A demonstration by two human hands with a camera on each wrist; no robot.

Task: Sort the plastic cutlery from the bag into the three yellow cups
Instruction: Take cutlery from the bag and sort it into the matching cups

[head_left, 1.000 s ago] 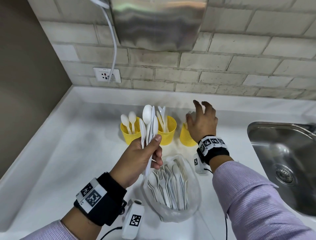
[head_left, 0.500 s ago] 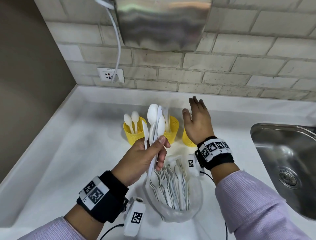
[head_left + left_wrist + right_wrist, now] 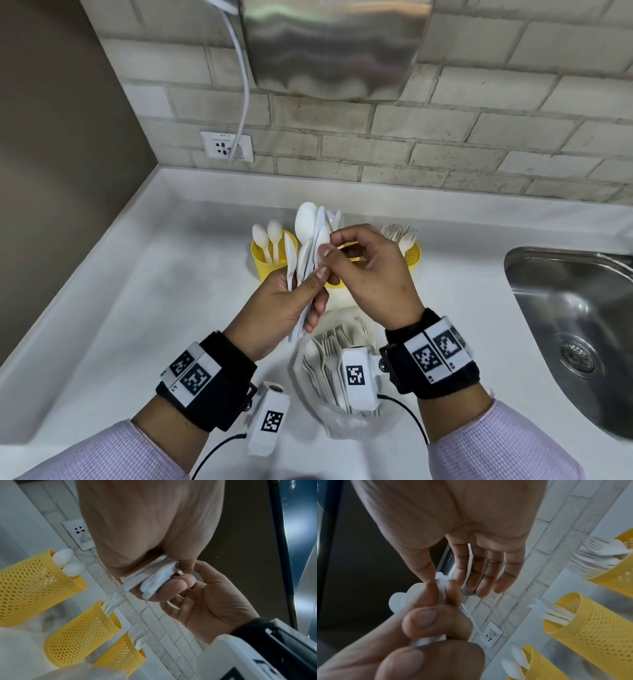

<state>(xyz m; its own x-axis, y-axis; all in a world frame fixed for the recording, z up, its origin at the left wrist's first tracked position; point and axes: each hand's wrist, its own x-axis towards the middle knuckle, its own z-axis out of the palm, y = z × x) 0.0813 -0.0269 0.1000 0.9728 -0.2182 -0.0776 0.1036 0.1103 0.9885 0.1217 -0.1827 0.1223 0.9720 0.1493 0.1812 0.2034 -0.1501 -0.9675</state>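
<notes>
My left hand (image 3: 313, 291) grips a bundle of white plastic cutlery (image 3: 308, 240) upright by the handles, spoons and knives mixed. My right hand (image 3: 329, 244) pinches the bowl of one spoon (image 3: 322, 245) in that bundle between thumb and forefinger. Behind the hands stand three yellow mesh cups: the left cup (image 3: 265, 260) holds spoons, the middle cup (image 3: 82, 632) holds knives and is mostly hidden in the head view, the right cup (image 3: 412, 255) holds forks. The clear bag (image 3: 325, 373) with more cutlery lies under my right wrist. The left wrist view shows the gripped handles (image 3: 154, 577).
A steel sink (image 3: 565, 325) is sunk into the white counter at the right. On the tiled back wall are a socket (image 3: 227, 145) with a white cable and a metal appliance (image 3: 335, 44). A brown wall closes the left side, and the counter has a raised rim.
My right hand left the fork cup, came left to the bundle and now pinches a spoon. My left hand keeps holding the bundle in about the same place.
</notes>
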